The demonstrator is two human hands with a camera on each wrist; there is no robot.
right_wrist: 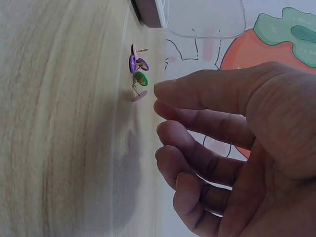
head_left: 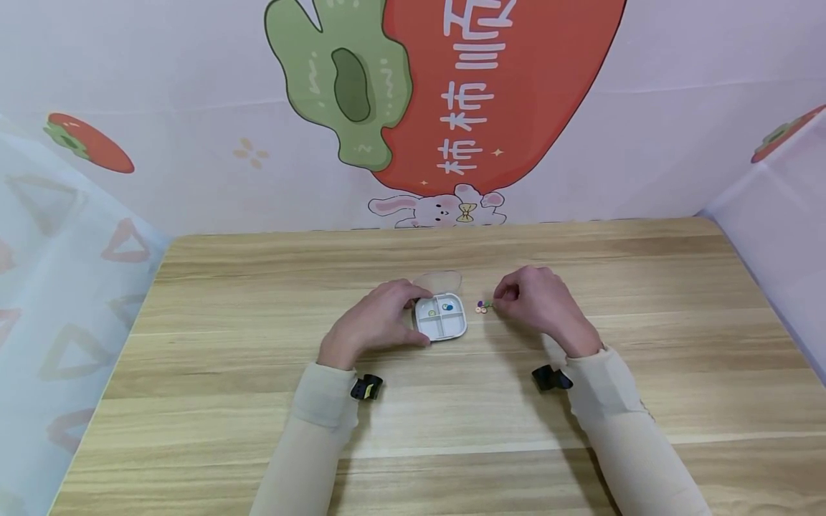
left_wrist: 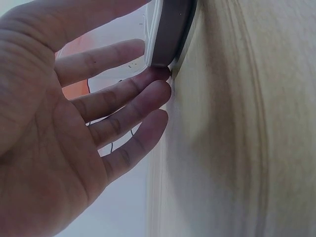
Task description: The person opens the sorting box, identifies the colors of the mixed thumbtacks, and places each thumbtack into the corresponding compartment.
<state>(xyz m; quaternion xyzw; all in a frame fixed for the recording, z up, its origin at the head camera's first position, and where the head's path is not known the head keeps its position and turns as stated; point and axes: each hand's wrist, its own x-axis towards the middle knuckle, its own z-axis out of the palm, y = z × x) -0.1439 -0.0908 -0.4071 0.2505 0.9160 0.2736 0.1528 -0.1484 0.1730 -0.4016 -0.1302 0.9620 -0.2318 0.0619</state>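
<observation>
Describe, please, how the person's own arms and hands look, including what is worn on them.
Both arms wear long cream-coloured fabric sleeves with broad cuffs. Beside the left cuff is a small black device with a yellowish mark; beside the right cuff is a similar black device, no such mark visible. The left hand and right hand wear no gloves.

Bright head view, dimmer wrist views; soft shadows on table [head_left: 439, 423]

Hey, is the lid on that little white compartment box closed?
No, the clear lid lies open on the far side of the white four-compartment box, leaving its compartments uncovered.
</observation>
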